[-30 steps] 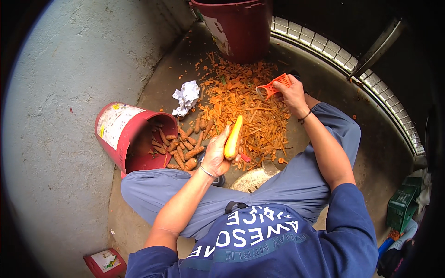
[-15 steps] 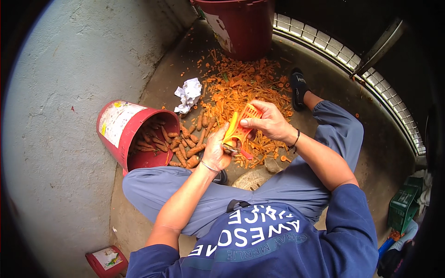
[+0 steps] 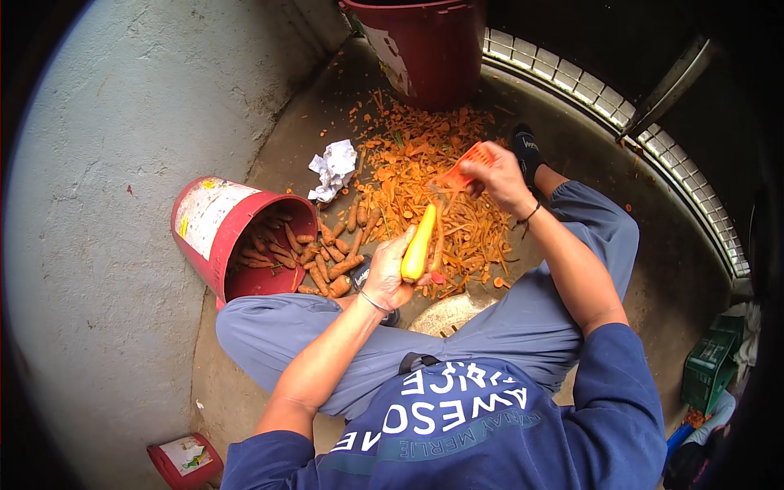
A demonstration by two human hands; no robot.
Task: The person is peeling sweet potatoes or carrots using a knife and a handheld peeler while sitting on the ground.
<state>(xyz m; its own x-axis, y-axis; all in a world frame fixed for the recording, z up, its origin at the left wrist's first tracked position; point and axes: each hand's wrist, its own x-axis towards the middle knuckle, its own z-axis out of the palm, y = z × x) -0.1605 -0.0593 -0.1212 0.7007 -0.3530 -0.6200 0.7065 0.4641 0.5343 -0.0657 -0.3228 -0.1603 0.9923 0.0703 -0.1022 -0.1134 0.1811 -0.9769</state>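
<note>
Bright yellow-orange and mostly bare of skin, a carrot [image 3: 419, 244] lies in my left hand [image 3: 387, 265], whose fingers are wrapped round it. Beyond it and to the right, my right hand [image 3: 501, 178] grips an orange peeler [image 3: 465, 167] with a slotted, flat body, held apart from the carrot. A strip of peel [image 3: 439, 233] shows along the carrot's right side. Below my left hand pokes out a small red tip that I cannot make out. Under both hands spreads a heap of orange peelings [image 3: 400, 175] on the floor.
On the left, a red bucket [image 3: 260, 212] lies on its side, unpeeled carrots [image 3: 331, 263] spilling from it. Crumpled white paper [image 3: 333, 170] sits by the heap. Another red bucket [image 3: 433, 57] stands at the far side. A green crate [image 3: 712, 359] is at right; a wall [image 3: 122, 204] rises left.
My right hand has moved the peeler away from the carrot, outward and to the right. The carrot, earlier partly covered by the peeler, now shows whole in my left hand.
</note>
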